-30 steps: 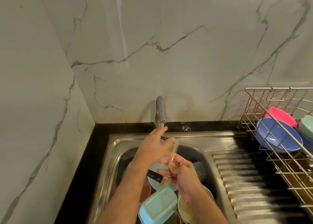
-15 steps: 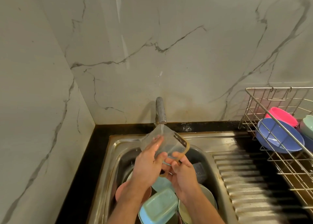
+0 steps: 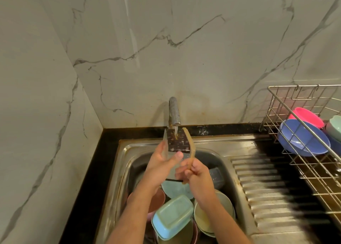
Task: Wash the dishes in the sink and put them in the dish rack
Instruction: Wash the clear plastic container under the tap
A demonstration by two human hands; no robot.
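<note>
Head view: two hands, left (image 3: 162, 162) and right (image 3: 197, 175), each grip one clear container (image 3: 177, 147) (three rack bowls (image 3: 302, 138)).

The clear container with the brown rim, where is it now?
In the head view the clear container is at centre, held by the left hand and right hand under the tap, above the sink.

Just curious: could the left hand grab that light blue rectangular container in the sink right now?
Probably not yet: the left hand grips the clear container under the tap. The blue container itself lies uncovered.
</note>
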